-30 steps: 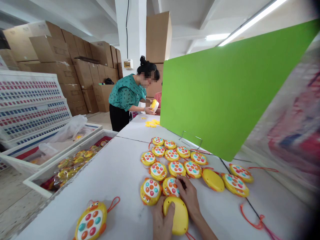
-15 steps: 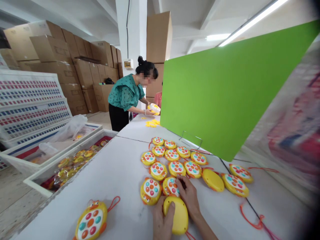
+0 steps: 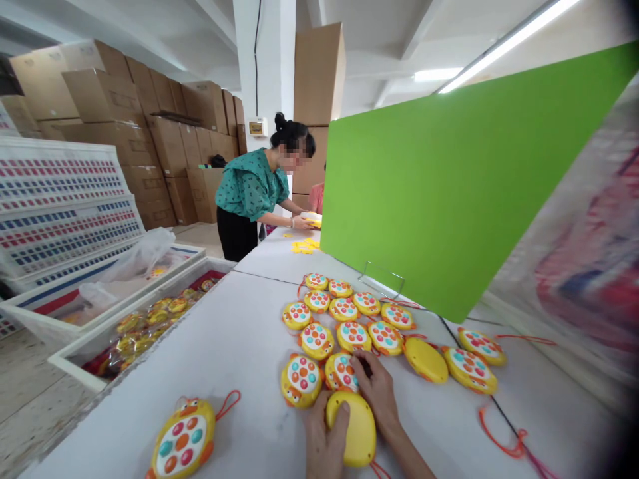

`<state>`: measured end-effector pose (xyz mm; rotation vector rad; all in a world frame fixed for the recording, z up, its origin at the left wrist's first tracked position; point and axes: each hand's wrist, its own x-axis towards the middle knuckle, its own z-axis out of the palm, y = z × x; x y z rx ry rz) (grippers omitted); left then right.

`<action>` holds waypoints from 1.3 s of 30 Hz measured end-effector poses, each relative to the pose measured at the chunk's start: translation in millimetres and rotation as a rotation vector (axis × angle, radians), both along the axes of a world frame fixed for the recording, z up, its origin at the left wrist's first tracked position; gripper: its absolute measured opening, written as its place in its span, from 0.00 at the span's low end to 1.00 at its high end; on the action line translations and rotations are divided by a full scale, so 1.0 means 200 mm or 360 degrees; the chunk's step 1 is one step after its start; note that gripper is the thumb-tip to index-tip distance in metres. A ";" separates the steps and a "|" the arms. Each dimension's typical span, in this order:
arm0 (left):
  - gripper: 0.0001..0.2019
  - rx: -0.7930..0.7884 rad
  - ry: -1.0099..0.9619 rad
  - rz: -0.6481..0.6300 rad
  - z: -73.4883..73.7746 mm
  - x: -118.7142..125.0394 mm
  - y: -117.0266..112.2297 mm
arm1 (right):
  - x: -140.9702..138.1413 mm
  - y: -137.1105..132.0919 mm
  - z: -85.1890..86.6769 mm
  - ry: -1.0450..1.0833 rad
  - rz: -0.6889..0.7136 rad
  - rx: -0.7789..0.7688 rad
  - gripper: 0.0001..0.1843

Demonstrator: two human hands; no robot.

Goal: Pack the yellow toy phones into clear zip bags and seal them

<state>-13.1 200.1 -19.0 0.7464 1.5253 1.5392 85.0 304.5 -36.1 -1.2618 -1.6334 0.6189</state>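
Observation:
My left hand (image 3: 324,436) holds a yellow duck-shaped toy (image 3: 355,429), its plain back turned up and my thumb pressed on it. An orange cord trails from that toy's lower end. Just beyond, the curled fingers of my right hand (image 3: 377,389) grip the right edge of another duck toy (image 3: 341,371), which lies with its coloured buttons up. Close on the left of it is a further button-side-up duck toy (image 3: 301,380). The fingertips of my right hand are partly hidden.
Several more duck toys (image 3: 353,336) lie in rows beyond my hands; one toy (image 3: 426,359) is back-up. A single toy (image 3: 182,439) sits front left. A green panel (image 3: 449,179) stands along the right. White crates (image 3: 74,366) flank the table's left edge. A co-worker (image 3: 254,186) stands at the far end.
My hands and the toys stay practically where they were. At the far end, the co-worker has tilted and lowered the white-and-yellow item toward the table.

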 end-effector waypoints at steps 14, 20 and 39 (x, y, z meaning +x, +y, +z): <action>0.23 0.0073 0.0107 -0.0100 -0.02 -0.01 0.01 | 0.00 -0.01 0.01 0.0004 0.0004 -0.0004 0.19; 0.22 0.0074 0.0115 -0.0113 -0.04 -0.01 0.01 | 0.00 0.00 0.01 0.0009 0.0002 0.0002 0.19; 0.20 -0.0011 0.0103 -0.0019 -0.01 0.00 -0.01 | 0.00 0.00 -0.01 -0.0032 0.0029 0.0002 0.20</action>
